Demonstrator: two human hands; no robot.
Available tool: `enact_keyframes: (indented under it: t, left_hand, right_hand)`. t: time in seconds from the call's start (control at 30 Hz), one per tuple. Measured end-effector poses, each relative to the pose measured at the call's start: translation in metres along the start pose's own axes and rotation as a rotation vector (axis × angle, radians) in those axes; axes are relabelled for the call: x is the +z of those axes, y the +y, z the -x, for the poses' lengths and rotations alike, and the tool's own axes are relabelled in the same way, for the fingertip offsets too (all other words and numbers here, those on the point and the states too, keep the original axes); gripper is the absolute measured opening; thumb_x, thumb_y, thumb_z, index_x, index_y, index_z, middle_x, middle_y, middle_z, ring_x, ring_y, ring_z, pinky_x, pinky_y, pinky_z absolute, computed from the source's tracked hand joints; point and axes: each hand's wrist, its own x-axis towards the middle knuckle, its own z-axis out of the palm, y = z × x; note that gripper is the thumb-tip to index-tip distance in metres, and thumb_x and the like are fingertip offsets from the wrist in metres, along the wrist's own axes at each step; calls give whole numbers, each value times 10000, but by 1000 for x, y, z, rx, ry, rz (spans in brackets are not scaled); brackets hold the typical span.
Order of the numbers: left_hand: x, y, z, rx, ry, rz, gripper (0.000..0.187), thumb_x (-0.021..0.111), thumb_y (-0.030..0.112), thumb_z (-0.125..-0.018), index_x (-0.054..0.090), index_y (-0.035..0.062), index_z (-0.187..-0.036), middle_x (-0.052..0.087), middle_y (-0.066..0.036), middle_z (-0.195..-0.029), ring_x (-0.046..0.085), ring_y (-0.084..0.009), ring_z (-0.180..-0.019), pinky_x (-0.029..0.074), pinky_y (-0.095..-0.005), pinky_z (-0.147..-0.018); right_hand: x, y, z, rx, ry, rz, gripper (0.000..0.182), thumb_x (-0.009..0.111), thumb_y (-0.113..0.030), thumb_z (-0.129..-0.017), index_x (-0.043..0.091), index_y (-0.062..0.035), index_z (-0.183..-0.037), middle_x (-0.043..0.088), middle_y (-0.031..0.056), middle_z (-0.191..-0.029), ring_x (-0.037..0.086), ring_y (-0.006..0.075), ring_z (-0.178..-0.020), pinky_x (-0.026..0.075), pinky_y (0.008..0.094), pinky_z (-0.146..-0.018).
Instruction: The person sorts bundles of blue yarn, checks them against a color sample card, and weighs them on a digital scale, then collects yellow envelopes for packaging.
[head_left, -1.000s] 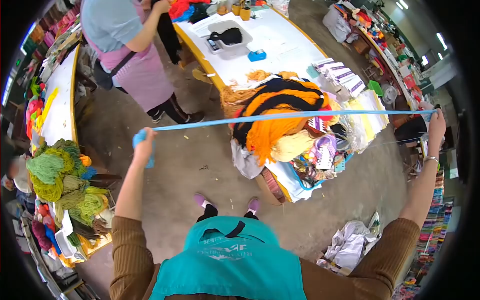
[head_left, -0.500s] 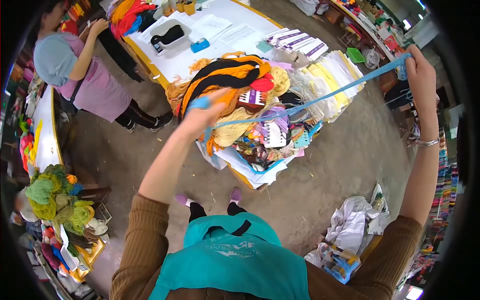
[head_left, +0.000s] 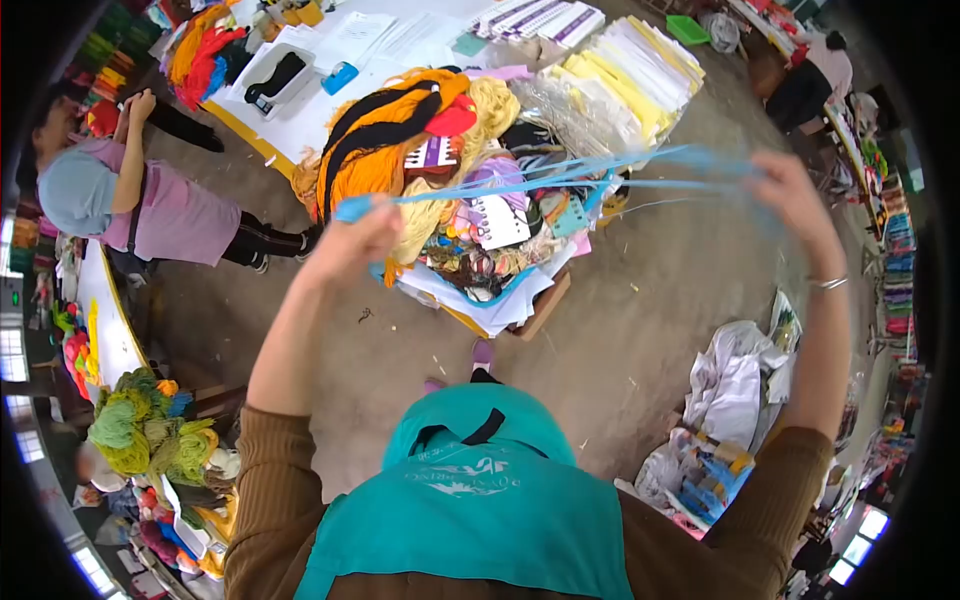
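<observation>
L hand [head_left: 360,240] closed on thin light-blue yarn strands [head_left: 520,186], spanning btwn hands above mixed yarn pile [head_left: 490,250], near table end. R hand [head_left: 800,205] at strands' R end, blurred; can't tell grip. Risk: slack or uneven pull → tangles, snags on pile.

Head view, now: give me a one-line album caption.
Blue strands run between left hand and blurred right hand, before a table heaped with orange and black yarn.

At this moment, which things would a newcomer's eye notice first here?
Probably the light-blue yarn, stretched between the left hand and the blurred right hand. Next, the orange and black yarn heaped on the table, and the teal apron at the bottom centre.
</observation>
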Motion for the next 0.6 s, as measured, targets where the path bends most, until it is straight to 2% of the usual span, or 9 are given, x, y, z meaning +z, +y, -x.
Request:
enact_keyframes:
  t: [0.07,0.13,0.23,0.3,0.4,0.47,0.53,0.57,0.6]
  left_hand:
    - [-6,14,19,88,129,7,252,519,282,-999,563,88,-845,296,90,-552,238,-33,-457,165,-226,-429]
    - [-10,24,31,97,240,30,253,506,286,-1008,550,83,-863,274,90,-548,225,-32,-453,164,-224,-423]
    - [-4,26,45,159,340,2,252,483,290,-1020,524,100,-859,249,95,-566,205,-19,-454,150,-210,-410]
    - [-4,25,56,176,409,12,249,489,284,-1019,537,90,-869,246,93,-557,203,-22,-448,151,-215,-408]
    - [4,27,75,239,430,39,271,479,271,-1026,562,66,-870,259,86,-558,216,-24,-456,166,-214,-411]
    - [8,21,86,240,441,49,277,472,274,-1029,565,64,-874,261,85,-553,218,-24,-454,168,-214,-411]
    - [11,16,97,315,440,115,280,467,276,-1031,564,61,-882,238,86,-545,228,-23,-459,171,-215,-410]
    - [11,14,104,324,365,177,287,455,286,-1034,563,64,-888,402,49,-646,258,-33,-481,205,-208,-420]
    - [17,10,108,320,359,177,287,455,286,-1034,563,64,-888,402,49,-646,258,-33,-481,205,-208,-420]
  right_hand:
    - [56,-15,30,154,-240,-182,205,714,-216,-794,655,-37,-874,548,-50,-753,477,44,-731,410,244,-622]
    - [108,-4,52,257,-328,-501,172,723,-191,-794,668,-48,-872,571,-50,-769,484,38,-720,411,232,-623]
    - [176,-1,80,190,-270,-670,174,676,-161,-826,669,-45,-956,599,-38,-810,496,35,-690,403,216,-589]
    - [202,-16,96,367,-217,-1061,248,587,-104,-861,647,-24,-1088,630,-25,-858,521,43,-681,405,202,-567]
    - [231,-19,115,320,-228,-1091,318,526,-58,-862,611,-5,-1164,643,-10,-891,538,53,-673,404,197,-539]
    - [251,-21,127,327,-202,-1056,325,519,-18,-851,619,3,-1160,650,7,-899,541,55,-666,421,206,-548]
    - [269,-23,139,324,-35,-961,296,517,12,-846,635,14,-1118,654,23,-835,554,63,-611,428,215,-512]
    - [275,-22,144,329,-33,-963,296,517,12,-846,635,14,-1118,654,23,-835,554,63,-611,428,215,-512]
    - [280,-20,149,429,14,-867,276,516,18,-848,644,19,-1093,655,33,-798,570,73,-589,440,222,-498]
